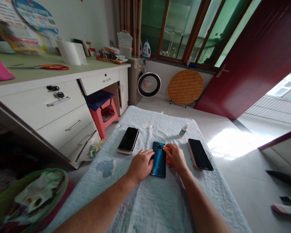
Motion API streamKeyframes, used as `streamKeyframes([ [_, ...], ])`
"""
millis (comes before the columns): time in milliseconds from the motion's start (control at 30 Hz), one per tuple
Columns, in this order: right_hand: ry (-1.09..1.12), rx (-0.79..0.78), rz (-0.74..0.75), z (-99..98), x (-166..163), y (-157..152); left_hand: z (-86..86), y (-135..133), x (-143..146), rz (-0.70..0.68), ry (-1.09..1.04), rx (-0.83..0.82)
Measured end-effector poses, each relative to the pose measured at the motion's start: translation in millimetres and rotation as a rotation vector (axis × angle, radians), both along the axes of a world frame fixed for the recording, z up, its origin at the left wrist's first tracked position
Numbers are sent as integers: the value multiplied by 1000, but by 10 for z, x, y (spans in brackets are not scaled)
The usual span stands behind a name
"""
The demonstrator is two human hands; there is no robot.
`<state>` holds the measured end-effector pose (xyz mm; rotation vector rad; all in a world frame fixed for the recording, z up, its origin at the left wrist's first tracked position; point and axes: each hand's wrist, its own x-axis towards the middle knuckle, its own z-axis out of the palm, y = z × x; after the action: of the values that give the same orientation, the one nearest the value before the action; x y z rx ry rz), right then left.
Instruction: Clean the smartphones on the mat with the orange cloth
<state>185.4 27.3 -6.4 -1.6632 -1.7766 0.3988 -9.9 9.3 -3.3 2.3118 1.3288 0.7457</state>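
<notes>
A blue phone (159, 165) lies back side up on the cloth-covered table, its camera block at the far end. My left hand (141, 165) grips the phone's left edge, fingers over the rim. Bunched in my right hand (176, 158) is an orange cloth (167, 159), pressed against the phone's upper right edge; part of the cloth is hidden under the fingers. To the left, a black-screened phone (129, 139) rests on a pale case or box. Another dark phone (200, 154) lies to the right. Beyond my right hand stands a small spray bottle (183, 131).
A light blue quilted cloth (133, 210) covers the table. At left are a white desk (63, 113) with drawers, a red stool (104, 115) and a waste basket (65, 184). Farther back, a washing machine (135, 74) has its door open, near a round wooden tabletop (185, 86).
</notes>
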Motion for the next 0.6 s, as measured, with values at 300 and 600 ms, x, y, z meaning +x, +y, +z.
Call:
streamKeyframes([
  [300,-100,-175,18,137,77,-16,-8,0,0,0,17,0],
  [600,-136,-446,360,390,173,-142,34,-9,-1,-11,41,-9],
])
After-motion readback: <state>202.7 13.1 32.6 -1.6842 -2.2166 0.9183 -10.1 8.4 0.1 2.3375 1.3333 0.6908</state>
